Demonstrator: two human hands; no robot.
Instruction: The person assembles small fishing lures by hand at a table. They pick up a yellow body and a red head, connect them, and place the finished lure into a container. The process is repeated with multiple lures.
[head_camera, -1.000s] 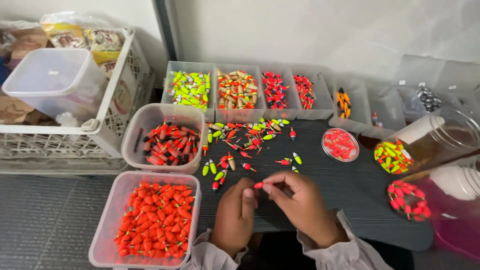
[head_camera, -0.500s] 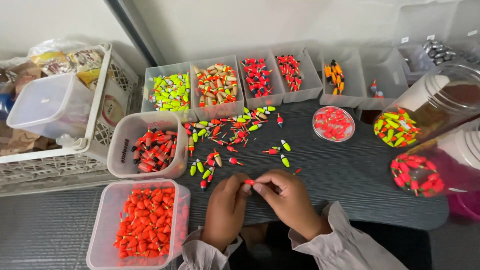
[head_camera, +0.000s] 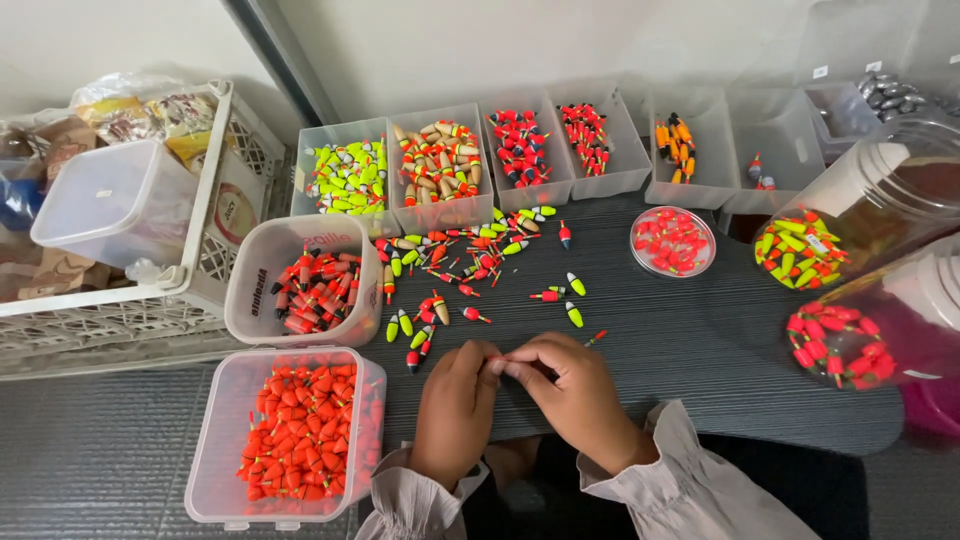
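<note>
Both hands (head_camera: 515, 385) pinching perhaps one float (head_camera: 497, 360).

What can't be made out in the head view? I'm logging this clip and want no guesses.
- Head view: whatever the left hand and right hand pinch between them; the fingertips cover it.
- Grey items in the top-right bin: too small, cut by the edge.
- Bags in the white crate: contents hidden by a lidded tub.
</note>
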